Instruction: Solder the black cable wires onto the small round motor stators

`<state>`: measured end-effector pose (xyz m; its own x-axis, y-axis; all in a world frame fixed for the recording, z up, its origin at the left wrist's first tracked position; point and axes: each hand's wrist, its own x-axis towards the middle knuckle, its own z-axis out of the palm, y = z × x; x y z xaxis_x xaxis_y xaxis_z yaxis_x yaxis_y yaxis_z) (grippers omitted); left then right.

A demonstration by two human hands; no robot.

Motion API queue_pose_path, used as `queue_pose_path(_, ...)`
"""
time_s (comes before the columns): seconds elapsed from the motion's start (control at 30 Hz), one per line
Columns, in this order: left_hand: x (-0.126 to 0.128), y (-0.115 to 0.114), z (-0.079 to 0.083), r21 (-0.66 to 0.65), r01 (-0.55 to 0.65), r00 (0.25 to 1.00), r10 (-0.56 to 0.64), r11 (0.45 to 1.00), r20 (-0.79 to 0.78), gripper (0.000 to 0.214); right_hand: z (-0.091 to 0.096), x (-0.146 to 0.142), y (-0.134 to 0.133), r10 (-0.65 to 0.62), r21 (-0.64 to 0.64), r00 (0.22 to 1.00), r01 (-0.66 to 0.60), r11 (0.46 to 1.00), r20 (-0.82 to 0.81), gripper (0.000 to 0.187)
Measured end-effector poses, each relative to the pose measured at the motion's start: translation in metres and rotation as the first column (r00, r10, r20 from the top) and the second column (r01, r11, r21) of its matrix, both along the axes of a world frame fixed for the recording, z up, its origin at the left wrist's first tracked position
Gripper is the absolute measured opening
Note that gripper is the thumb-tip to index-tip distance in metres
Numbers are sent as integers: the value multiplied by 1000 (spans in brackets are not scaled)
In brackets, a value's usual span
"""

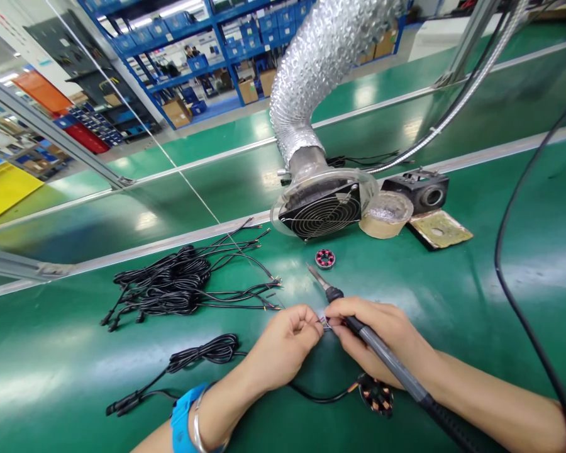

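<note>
My left hand [285,343] pinches the end of thin wires [326,323], whose tips are too small to make out. A soldering iron [390,360] lies in my right hand [391,330], its metal tip pointing up and left, away from the wires. The right thumb and fingertips also close at the wires, almost meeting the left hand. Partly under the right hand sits a round copper-wound coil [376,397], joined to a black cable [314,396] that runs beneath my left wrist. Beyond the iron's tip, a small ring with red-and-black windings [325,258] rests on the green bench.
Bundled black cables [179,283] lie at the left, with one coiled cable [207,351] nearer me. A fume fan [323,211] on a silver duct [302,94] stands behind. Right of it are a tape roll [387,214], an iron holder [422,189] and a sponge [441,228]. A black cord [504,283] hangs right.
</note>
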<state>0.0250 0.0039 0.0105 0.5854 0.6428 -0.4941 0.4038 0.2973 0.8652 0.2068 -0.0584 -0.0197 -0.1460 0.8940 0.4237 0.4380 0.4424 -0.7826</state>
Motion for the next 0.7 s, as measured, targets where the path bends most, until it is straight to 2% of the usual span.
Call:
queue_pose_path(0.1, 1, 1, 0, -2, -15, 1000, 15, 1000, 4, 27, 2, 1, 1, 43, 33, 999, -42, 999, -10, 35)
queue_pose_path(0.2, 2, 2, 0, -10, -34, 999, 34, 999, -13, 30, 9, 3, -1, 33, 44, 999, -33, 998, -8, 35)
queue_pose_path(0.3, 2, 3, 0, -12, -24, 999, 24, 1000, -30, 29, 23, 9, -10, -16, 77, 1000, 17, 997, -22, 38)
queue_pose_path(0.43, 3, 5, 0, -16, -2, 999, 1, 1000, -47, 23, 40, 18, -30, -111, 56, 994, 112, 992, -25, 40)
queue_pose_path(0.5, 4, 5, 1, -23, -1, 998, 0, 1000, -55, 22, 40, 21, -40, -146, 27, 987, 148, 989, -69, 36)
queue_pose_path(0.7, 4, 5, 2, -28, -4, 998, 2, 1000, -61, 22, 23, 22, -52, -207, -9, 967, 208, 978, -147, 23)
